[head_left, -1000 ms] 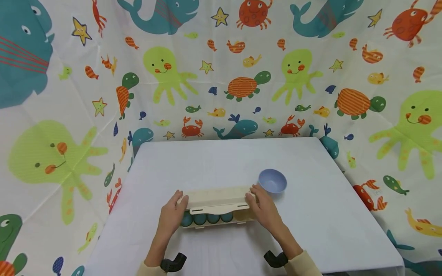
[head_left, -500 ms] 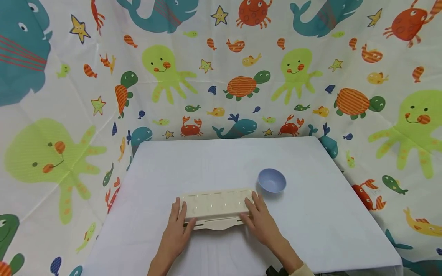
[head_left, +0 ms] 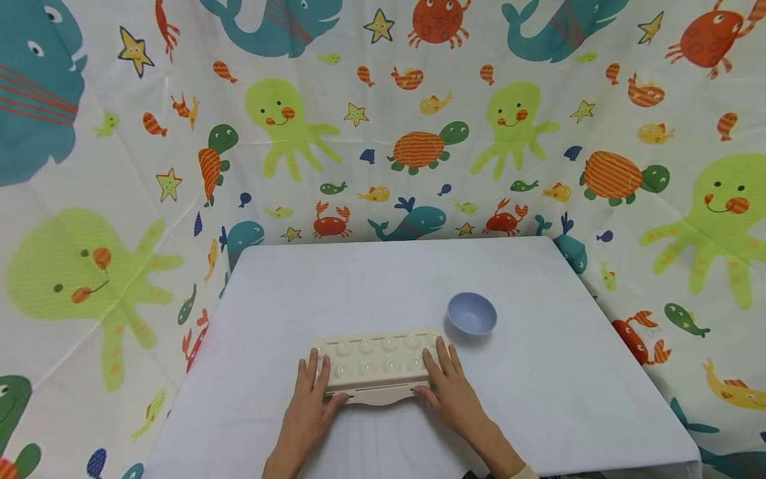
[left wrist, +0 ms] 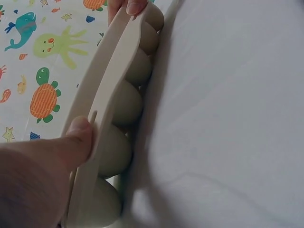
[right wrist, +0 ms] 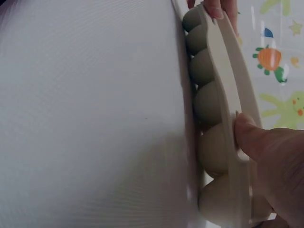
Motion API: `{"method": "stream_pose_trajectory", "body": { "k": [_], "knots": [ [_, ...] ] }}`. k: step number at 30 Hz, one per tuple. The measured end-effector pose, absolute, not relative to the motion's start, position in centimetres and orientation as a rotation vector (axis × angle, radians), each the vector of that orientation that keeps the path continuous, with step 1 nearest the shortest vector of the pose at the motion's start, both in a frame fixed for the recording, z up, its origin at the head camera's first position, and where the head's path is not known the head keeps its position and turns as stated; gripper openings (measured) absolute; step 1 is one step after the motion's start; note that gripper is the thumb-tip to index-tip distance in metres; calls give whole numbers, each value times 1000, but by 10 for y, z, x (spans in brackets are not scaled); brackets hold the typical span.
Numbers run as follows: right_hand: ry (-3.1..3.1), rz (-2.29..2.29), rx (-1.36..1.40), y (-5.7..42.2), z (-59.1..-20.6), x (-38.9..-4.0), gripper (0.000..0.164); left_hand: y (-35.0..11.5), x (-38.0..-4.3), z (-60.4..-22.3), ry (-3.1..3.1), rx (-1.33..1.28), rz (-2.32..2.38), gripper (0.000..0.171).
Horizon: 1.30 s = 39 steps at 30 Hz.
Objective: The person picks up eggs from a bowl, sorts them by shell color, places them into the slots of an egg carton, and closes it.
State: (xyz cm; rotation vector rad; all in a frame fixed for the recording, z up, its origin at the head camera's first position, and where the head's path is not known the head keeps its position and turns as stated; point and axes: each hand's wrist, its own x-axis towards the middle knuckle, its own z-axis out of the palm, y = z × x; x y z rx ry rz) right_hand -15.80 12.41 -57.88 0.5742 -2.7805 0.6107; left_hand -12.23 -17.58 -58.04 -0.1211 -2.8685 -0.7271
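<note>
A cream egg carton (head_left: pixel 378 359) lies on the white-covered table with its lid down, rows of round bumps on top. My left hand (head_left: pixel 306 409) rests on its left end, fingers laid straight over the lid and thumb at the front lip. On the right end my right hand (head_left: pixel 451 396) lies the same way. In the left wrist view, my left thumb (left wrist: pixel 80 135) presses the lip, above a row of rounded cups (left wrist: pixel 127 102). The right wrist view has my right thumb (right wrist: pixel 247 130) on that lip too. The carton's contents are hidden.
A blue bowl (head_left: pixel 471 314) stands just behind the carton's right end. The table (head_left: pixel 574 392) has a white cloth. A curtain (head_left: pixel 359 146) printed with sea animals hangs behind the table and along both sides.
The carton's lid, partly raised over teal eggs a second ago, has come down over them. Both hands have shifted from the lid's ends to lie on its top and front lip.
</note>
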Motion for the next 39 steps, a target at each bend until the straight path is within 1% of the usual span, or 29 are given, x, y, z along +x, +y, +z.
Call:
{"method": "stream_pose_trajectory", "body": {
  "k": [8, 14, 19, 25, 31, 35, 39],
  "knots": [
    [-2688, 622, 580, 124, -588, -157, 76, -175, -123, -585, -2824, -145, -659, 85],
    [-2604, 697, 553, 121, -594, -158, 80, -172, -124, -590, -2767, -135, -748, 87],
    [-2546, 717, 551, 120, -599, -159, 82, -169, -123, -596, -2677, -125, -810, 82],
    [-2428, 562, 615, 119, -606, -162, 83, -168, -122, -604, -2565, -123, -775, 80],
    [-2347, 495, 655, 119, -608, -162, 82, -167, -120, -606, -2519, -87, -797, 74],
    [-2324, 471, 657, 120, -612, -163, 75, -165, -120, -608, -2485, -63, -825, 71],
    [-2292, 451, 654, 118, -616, -165, 72, -166, -123, -610, -2451, -82, -825, 69]
  ]
}}
